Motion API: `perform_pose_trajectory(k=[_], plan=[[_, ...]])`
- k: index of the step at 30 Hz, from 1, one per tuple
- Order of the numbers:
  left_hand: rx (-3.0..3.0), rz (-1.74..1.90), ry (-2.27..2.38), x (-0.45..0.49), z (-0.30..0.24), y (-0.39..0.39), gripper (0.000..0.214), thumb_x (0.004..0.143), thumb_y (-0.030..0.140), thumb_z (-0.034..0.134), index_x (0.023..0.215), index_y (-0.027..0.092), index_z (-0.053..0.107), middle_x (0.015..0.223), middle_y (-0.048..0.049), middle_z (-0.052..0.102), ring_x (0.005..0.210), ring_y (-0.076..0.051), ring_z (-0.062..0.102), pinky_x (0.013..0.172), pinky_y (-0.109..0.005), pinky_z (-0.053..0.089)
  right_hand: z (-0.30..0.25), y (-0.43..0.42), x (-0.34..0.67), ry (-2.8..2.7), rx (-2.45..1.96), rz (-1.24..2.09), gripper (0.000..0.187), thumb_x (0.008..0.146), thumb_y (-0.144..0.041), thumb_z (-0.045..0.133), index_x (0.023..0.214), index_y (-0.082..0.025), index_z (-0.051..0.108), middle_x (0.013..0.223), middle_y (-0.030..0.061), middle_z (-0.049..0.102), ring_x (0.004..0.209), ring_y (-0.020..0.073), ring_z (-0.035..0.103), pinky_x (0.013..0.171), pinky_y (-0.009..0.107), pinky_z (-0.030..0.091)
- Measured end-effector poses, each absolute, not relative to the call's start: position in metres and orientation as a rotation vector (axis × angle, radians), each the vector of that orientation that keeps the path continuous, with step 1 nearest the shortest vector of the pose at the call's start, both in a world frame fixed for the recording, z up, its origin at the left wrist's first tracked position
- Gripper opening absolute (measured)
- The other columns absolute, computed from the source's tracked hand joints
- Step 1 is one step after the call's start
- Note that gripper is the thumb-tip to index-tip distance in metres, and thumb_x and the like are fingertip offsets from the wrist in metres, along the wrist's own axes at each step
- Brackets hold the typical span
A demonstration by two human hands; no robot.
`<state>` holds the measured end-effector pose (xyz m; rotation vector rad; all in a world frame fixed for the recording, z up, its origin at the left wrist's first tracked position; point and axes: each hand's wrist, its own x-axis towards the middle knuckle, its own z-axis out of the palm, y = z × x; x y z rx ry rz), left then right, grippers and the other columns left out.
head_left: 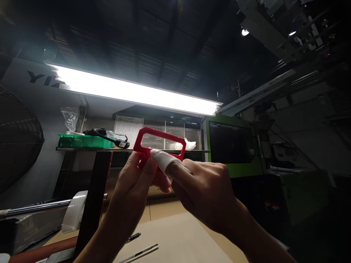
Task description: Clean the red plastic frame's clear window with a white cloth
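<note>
A red plastic frame, a flat octagonal loop with an open middle, is held up in front of me under a bright tube light. My left hand pinches its lower left edge between thumb and fingers. My right hand grips the lower edge too, with a white finger cot on the index finger pressed against the frame. Both hands hover above a brown cardboard surface.
A shelf behind holds a green tray and dark safety glasses. A green moulding machine stands to the right. A roll of film on a metal rod and a dark post are at left. Pens lie on the cardboard.
</note>
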<state>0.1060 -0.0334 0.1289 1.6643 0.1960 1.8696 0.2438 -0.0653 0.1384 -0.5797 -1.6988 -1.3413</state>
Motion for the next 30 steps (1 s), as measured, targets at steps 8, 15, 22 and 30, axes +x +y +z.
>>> perform_pose_trajectory(k=[8, 15, 22, 30], plan=[[1.732, 1.819, 0.294, 0.102, 0.129, -0.036, 0.015, 0.085, 0.034, 0.054, 0.085, 0.019, 0.057, 0.06, 0.0019, 0.065, 0.05, -0.013, 0.059, 0.053, -0.025, 0.051, 0.132, -0.06, 0.267, -1.61, -0.506, -0.989, 0.041, 0.087, -0.008, 0.038, 0.12, -0.017, 0.06, 0.051, -0.0066, 0.035, 0.044, 0.0081, 0.028, 0.043, 0.024, 0.027], [1.712, 1.781, 0.272, 0.101, 0.129, -0.038, 0.015, 0.087, 0.032, 0.052, 0.083, 0.019, 0.058, 0.06, 0.0032, 0.065, 0.051, -0.01, 0.059, 0.053, -0.021, 0.051, 0.133, -0.053, 0.271, -1.644, -0.534, -0.386, 0.042, 0.086, -0.014, 0.04, 0.123, -0.02, 0.058, 0.049, -0.0085, 0.029, 0.041, 0.0077, 0.025, 0.038, 0.021, 0.024], [1.641, 1.703, 0.199, 0.107, 0.131, -0.043, 0.014, 0.087, 0.029, 0.052, 0.085, 0.018, 0.06, 0.066, 0.0016, 0.066, 0.051, -0.011, 0.059, 0.049, -0.021, 0.051, 0.15, -0.014, 0.279, -1.631, -0.121, 0.947, 0.017, 0.078, -0.025, 0.044, 0.069, -0.018, 0.055, 0.034, -0.0124, 0.024, 0.029, 0.0048, 0.012, 0.03, 0.017, 0.013], [1.667, 1.663, 0.175, 0.107, 0.13, -0.044, 0.014, 0.088, 0.027, 0.051, 0.081, 0.02, 0.06, 0.059, 0.0033, 0.062, 0.048, -0.009, 0.056, 0.047, -0.017, 0.047, 0.158, -0.005, 0.267, -1.811, 0.1, 1.267, 0.017, 0.072, -0.023, 0.038, 0.065, -0.017, 0.053, 0.029, -0.0115, 0.024, 0.027, 0.0059, 0.011, 0.03, 0.017, 0.014]])
